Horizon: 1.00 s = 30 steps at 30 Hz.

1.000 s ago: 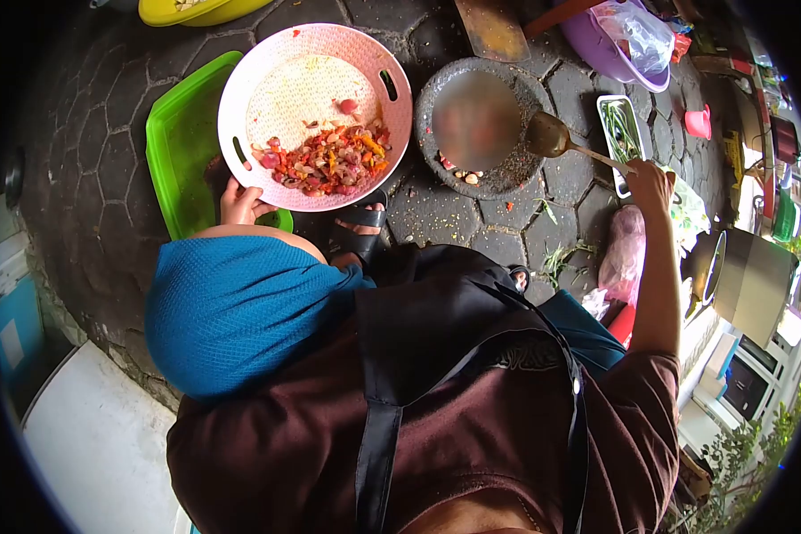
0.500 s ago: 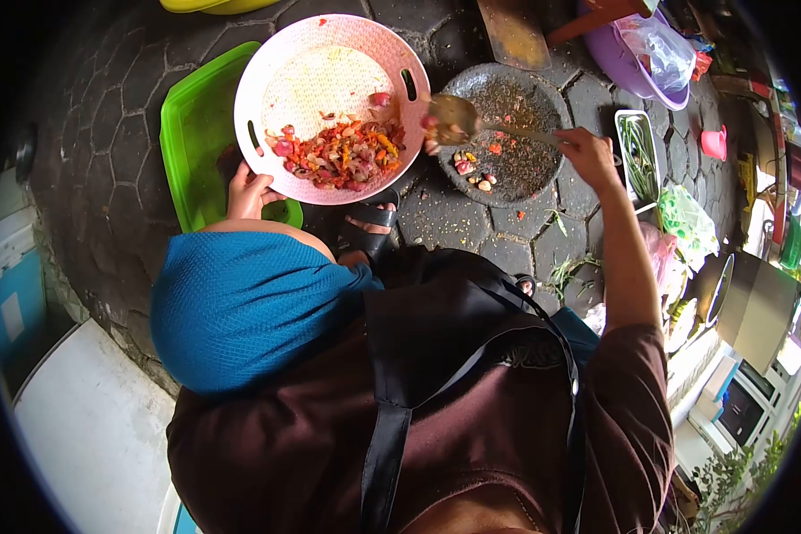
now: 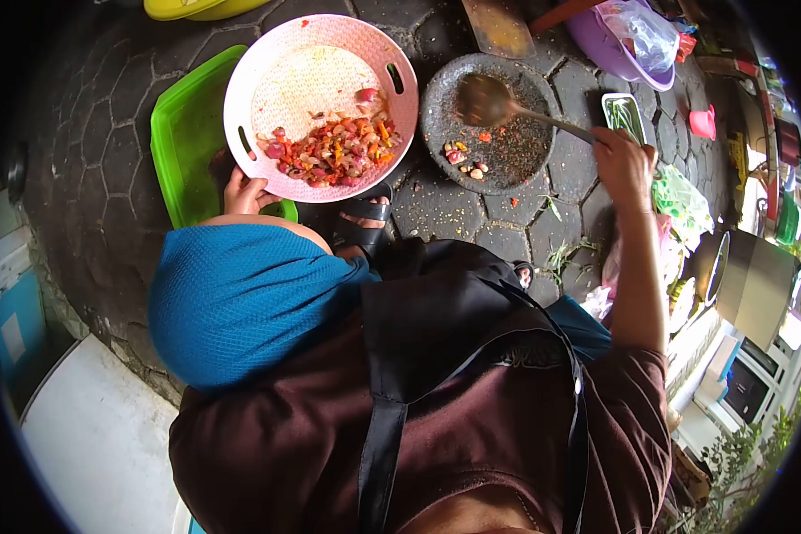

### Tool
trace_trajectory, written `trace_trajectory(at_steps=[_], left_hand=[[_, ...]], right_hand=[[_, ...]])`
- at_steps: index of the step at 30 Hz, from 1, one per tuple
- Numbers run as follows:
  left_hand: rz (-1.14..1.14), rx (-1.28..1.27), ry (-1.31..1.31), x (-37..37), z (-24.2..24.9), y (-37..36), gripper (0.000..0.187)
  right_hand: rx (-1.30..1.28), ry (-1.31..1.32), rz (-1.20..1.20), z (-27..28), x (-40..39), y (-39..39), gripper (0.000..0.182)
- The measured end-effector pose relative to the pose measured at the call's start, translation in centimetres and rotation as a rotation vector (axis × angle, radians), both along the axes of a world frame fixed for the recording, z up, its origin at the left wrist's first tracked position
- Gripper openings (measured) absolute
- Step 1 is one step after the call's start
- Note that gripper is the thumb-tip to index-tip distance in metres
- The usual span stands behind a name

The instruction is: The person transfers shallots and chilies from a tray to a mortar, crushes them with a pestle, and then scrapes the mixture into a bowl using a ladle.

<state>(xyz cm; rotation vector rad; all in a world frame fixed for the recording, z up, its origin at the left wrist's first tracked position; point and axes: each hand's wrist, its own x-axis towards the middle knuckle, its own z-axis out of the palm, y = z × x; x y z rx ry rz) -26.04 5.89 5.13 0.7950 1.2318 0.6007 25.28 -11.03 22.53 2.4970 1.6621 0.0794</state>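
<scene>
My left hand [image 3: 249, 191] is closed on the lower left rim of a round pink tray [image 3: 280, 49] with cut-out handles. Chopped red shallots and chillies [image 3: 338, 151] lie heaped in the tray's lower half. In my right hand [image 3: 625, 165] is the handle of a ladle [image 3: 487, 100], its bowl over the left part of a stone mortar [image 3: 538, 156]. The bowl is blurred, so what it holds cannot be made out. A few shallot or garlic pieces [image 3: 465, 160] and a crushed dark residue lie in the mortar.
A green basin [image 3: 173, 151] sits under the tray's left side. A white container with green vegetables [image 3: 623, 116], a pink cup [image 3: 702, 122] and a purple tub [image 3: 596, 44] stand at right. A wooden board [image 3: 498, 27] lies behind the mortar on the paving.
The ladle has moved right, from the tray's edge to over the mortar, as my right hand drew rightward. My left hand still holds the tray.
</scene>
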Motion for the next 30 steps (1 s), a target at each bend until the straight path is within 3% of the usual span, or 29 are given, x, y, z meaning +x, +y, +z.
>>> trace_trajectory(at_steps=[4, 8, 15, 18, 21, 26, 30], left_hand=[[0.006, -0.004, -0.004, -0.1, -0.3, -0.3, 0.049], [0.039, -0.008, 0.010, 0.2, 0.1, -1.0, 0.050], [0.004, -0.013, -0.011, 0.0, -0.7, -1.2, 0.053], [0.002, 0.010, 0.009, -0.2, -0.9, -1.1, 0.054], [0.000, 0.021, -0.013, 0.1, -0.6, -1.3, 0.050], [0.060, -0.009, -0.033, 0.2, -0.6, -1.1, 0.053], [0.072, -0.010, -0.039, 0.3, -0.4, -1.2, 0.053]], right_hand=[[-0.299, -0.091, -0.109, 1.6, 5.0, -3.1, 0.026], [-0.514, -0.077, -0.159, 0.5, 4.9, -5.5, 0.028], [-0.458, 0.329, -0.224, -4.4, -0.9, -5.2, 0.030], [-0.221, 0.263, -0.081, -4.0, -6.6, -3.4, 0.028], [0.077, 0.069, 0.227, -1.6, -11.9, -1.8, 0.026], [0.024, -0.196, 0.152, -1.0, -7.0, -2.4, 0.026], [-0.208, -0.126, -0.244, -1.1, 1.6, -4.6, 0.028]])
